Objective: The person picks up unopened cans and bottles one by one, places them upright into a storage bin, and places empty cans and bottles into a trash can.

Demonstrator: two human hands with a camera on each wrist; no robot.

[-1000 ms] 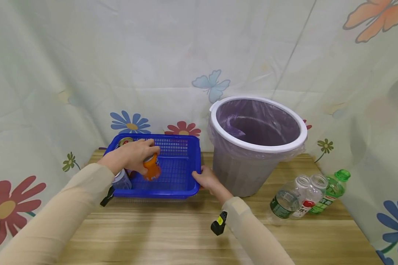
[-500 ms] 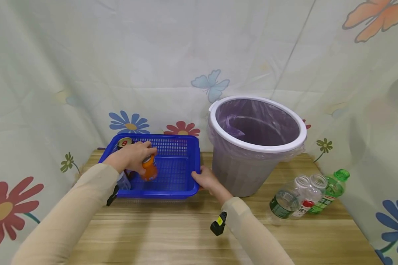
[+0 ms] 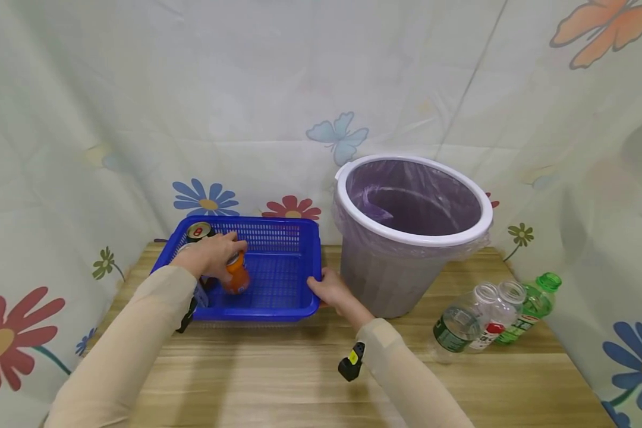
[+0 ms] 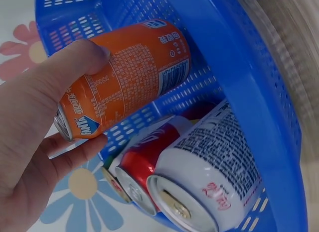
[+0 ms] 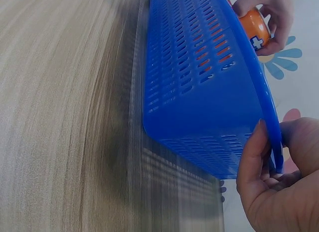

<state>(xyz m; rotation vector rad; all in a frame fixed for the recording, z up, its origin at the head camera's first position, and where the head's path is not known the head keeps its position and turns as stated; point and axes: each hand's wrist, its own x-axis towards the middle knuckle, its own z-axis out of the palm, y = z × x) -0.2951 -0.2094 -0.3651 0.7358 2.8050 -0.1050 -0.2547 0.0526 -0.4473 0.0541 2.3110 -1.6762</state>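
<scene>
Inside the blue basket [image 3: 278, 312], my left hand [image 3: 208, 257] grips an orange Fanta can [image 3: 238, 278] near its top. In the left wrist view, the thumb lies across the side of the orange can [image 4: 144, 62] and other fingers reach beneath it. Beside it in the basket are a white can [image 4: 214, 167] with red script, a red can [image 4: 144, 157] and another can with a gold top [image 3: 200, 230]. My right hand [image 3: 331, 288] pinches the basket's right rim, thumb on one side and fingers on the other, as the right wrist view shows of the rim [image 5: 271, 112].
Right of the basket stands a grey bin [image 3: 385, 285] with a white rim and a purple liner. Farther right, a clear bottle with a green label [image 3: 452, 330], a clear bottle with a red mark [image 3: 489, 333] and a green bottle [image 3: 537, 303] stand on the wooden table [image 3: 278, 380].
My left hand has shifted slightly left and lower with the orange can, toward the other cans. My right hand stays on the basket's rim.
</scene>
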